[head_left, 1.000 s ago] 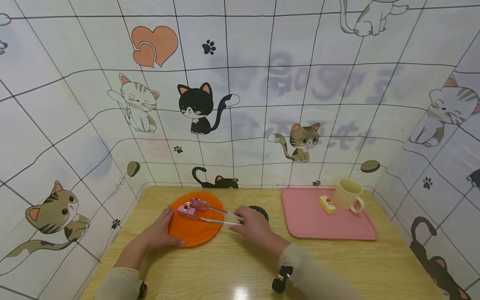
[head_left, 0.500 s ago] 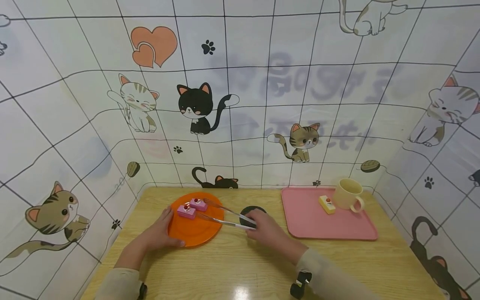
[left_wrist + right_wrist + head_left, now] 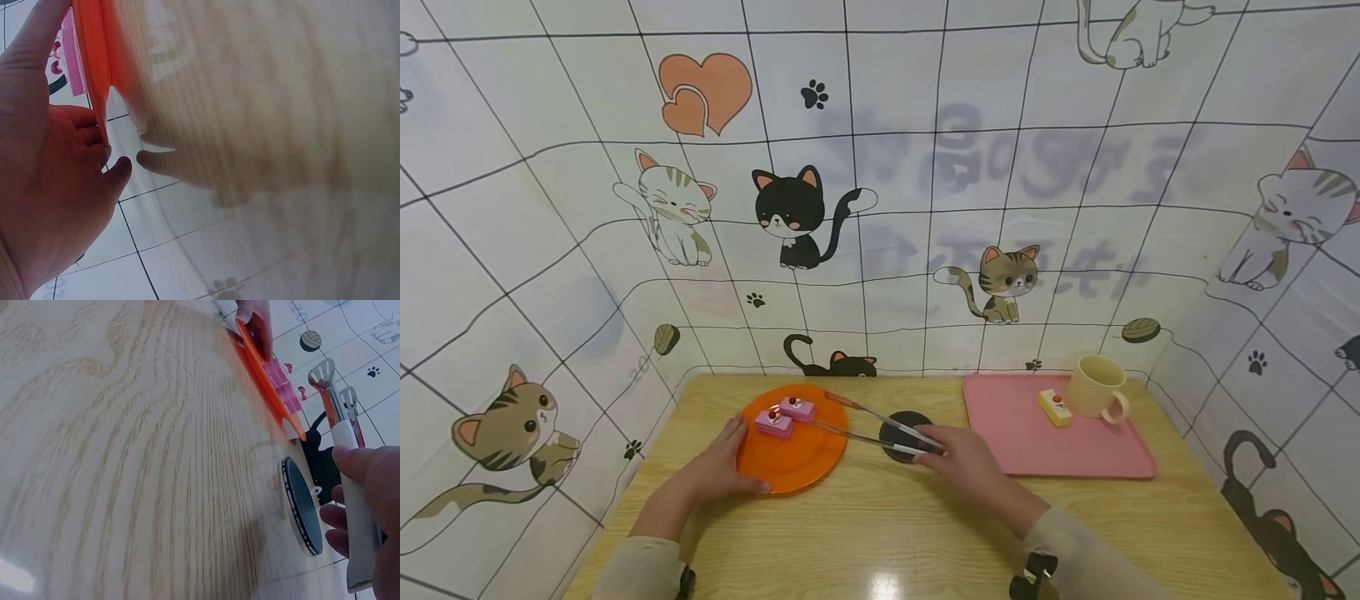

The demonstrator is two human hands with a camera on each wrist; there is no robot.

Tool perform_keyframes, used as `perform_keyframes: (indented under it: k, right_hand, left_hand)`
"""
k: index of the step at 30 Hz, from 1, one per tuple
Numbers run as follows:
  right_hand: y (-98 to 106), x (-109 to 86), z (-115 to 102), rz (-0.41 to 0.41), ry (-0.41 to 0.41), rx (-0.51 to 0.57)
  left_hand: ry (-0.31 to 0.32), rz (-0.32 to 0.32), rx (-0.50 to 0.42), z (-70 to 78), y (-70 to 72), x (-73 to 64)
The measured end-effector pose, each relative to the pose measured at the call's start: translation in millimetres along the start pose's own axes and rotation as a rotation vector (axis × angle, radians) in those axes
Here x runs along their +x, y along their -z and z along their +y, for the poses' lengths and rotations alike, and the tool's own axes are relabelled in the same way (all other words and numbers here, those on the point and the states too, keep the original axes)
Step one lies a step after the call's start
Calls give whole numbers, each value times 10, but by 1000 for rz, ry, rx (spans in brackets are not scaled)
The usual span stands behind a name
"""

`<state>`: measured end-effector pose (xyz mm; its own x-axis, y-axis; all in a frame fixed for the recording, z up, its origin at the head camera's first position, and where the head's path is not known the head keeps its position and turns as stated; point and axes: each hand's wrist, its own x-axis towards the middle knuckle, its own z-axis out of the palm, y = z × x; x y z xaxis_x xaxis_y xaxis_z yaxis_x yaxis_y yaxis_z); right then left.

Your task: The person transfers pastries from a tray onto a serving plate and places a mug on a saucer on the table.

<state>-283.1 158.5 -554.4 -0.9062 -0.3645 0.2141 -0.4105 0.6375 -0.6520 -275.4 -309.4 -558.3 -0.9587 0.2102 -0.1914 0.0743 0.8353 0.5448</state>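
Observation:
My left hand point(image 3: 718, 467) holds the near-left rim of an orange plate point(image 3: 797, 467), thumb along the near edge and fingers at the left side. Two toy cake slices, pink with red tops, lie on that plate: a front one point(image 3: 773, 423) and a back one point(image 3: 798, 407). White-handled tongs point(image 3: 352, 512) are gripped in my right hand point(image 3: 966, 468), right of the plate. Their two arms stand spread with nothing between the tips, which lie over the plate's right side in the head view, apart from the cakes.
Below the tongs lies a round black coaster point(image 3: 912, 417). To the right, a pink tray point(image 3: 1037, 454) bears a yellow toy cake slice point(image 3: 1055, 408) and a yellow mug point(image 3: 1092, 390). A wall covering with cat drawings point(image 3: 895, 333) surrounds the wooden table point(image 3: 850, 533).
The tongs have let go of the front pink cake slice, spread apart, and moved right with my right hand. My left hand stays at the plate.

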Motion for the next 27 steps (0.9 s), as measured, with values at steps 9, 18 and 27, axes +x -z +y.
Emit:
perform_keyframes:
  k: [9,18,27]
  right_hand:
    - [157,-122,113,72,-6,-72]
    - [381,-246,371,91,-103,-79]
    - [606,-406,564,108,-185,-79]
  left_hand:
    - [7,-1,6,-19,5,6]
    - [9,-1,1,5,6,2]
    - [14,-4,3,2,17,11]
